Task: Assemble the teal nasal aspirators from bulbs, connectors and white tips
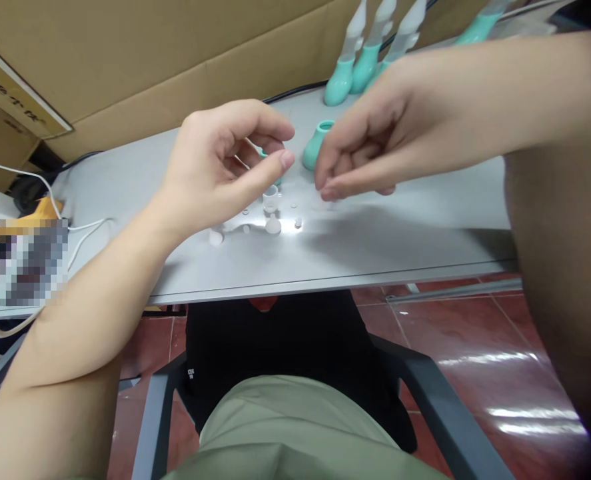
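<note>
My left hand [225,163] is raised over the grey table, its curled thumb and index finger apart with nothing visible between them. Behind it a second teal piece [278,181] shows only in part. My right hand [362,150] is closed, thumb and fingertips together; a faint, blurred translucent shape lies by the tips, and I cannot make out what they hold. Just left of these fingers stands an open-topped teal squeeze bulb [313,150], partly covered by them. Below my hands lie a small white translucent cup [271,199], a round whitish piece [273,227] and several tiny clear parts.
Several teal bulbs with clear tubes and pointed white tips [340,80] stand at the back. A cardboard wall [175,53] rises behind the table [120,173]. White cables [82,227] and a yellow object [45,212] lie at the left. Chair armrests [440,387] flank my lap.
</note>
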{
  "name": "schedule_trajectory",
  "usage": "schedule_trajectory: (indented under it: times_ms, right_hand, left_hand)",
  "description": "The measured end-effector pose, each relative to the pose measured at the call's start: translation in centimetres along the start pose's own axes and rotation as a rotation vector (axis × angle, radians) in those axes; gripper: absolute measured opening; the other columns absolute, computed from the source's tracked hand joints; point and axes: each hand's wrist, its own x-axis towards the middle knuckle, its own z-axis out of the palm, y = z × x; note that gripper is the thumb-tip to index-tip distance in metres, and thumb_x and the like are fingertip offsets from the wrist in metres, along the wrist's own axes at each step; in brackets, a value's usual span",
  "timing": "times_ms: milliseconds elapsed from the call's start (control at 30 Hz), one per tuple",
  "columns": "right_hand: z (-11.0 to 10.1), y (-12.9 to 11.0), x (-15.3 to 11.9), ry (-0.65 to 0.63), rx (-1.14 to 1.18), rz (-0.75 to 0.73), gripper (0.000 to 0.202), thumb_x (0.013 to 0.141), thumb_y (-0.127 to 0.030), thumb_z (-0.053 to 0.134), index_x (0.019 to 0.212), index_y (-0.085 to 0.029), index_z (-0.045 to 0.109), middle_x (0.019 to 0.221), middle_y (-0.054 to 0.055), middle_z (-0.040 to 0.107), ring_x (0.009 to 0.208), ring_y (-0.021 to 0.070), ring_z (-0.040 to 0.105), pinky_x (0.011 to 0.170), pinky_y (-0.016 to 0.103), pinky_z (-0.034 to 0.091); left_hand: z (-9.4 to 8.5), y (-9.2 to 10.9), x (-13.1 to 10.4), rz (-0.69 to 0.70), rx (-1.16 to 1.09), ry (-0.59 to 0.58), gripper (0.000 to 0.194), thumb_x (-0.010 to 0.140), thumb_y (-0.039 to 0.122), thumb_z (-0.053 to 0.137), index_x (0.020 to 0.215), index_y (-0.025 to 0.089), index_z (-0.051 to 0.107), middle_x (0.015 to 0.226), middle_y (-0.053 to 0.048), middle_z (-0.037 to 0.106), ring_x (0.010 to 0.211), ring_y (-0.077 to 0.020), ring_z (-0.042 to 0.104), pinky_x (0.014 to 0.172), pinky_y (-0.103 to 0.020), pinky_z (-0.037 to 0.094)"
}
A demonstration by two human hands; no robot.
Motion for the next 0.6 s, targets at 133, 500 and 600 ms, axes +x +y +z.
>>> schedule_trajectory:
  times_ms: [133, 500, 600]
  right_hand:
    - [0.8, -2.9, 0.0, 0.139, 0.246, -0.055, 0.028, 0.099, 0.001, 0.100, 0.085, -0.023, 0.095, 0.067, -0.006, 0.079, 0.053, 0.0098, 0.069, 0.051, 0.025, 0.048]
    - [3.8, -3.8, 0.9, 0.485, 0.538, -0.206, 0.049, 0.081, -0.051, 0.122, 0.081, -0.026, 0.080, 0.079, -0.005, 0.079, 0.073, 0.0099, 0.076, 0.063, 0.024, 0.060]
    - [3.8, -3.2, 0.8, 0.548, 0.326, -0.222, 0.053, 0.090, -0.069, 0.112, 0.086, -0.028, 0.078, 0.096, -0.002, 0.081, 0.086, 0.0115, 0.076, 0.082, 0.028, 0.067]
  left_hand:
    - [0.3, -0.3, 0.0, -0.014, -0.069, -0.078, 0.045, 0.087, 0.063, 0.117, 0.107, 0.030, 0.094, 0.113, -0.009, 0.095, 0.114, -0.0371, 0.092, 0.100, -0.057, 0.081]
    - [-0.2, -1.3, 0.9, -0.094, -0.323, -0.112, 0.031, 0.096, 0.043, 0.113, 0.114, 0.026, 0.093, 0.114, -0.006, 0.096, 0.115, -0.0308, 0.096, 0.108, -0.051, 0.083]
    - [-0.6, -2.0, 1.3, -0.102, -0.334, -0.079, 0.040, 0.093, 0.057, 0.116, 0.109, 0.032, 0.089, 0.127, -0.010, 0.097, 0.136, -0.0391, 0.093, 0.118, -0.057, 0.081]
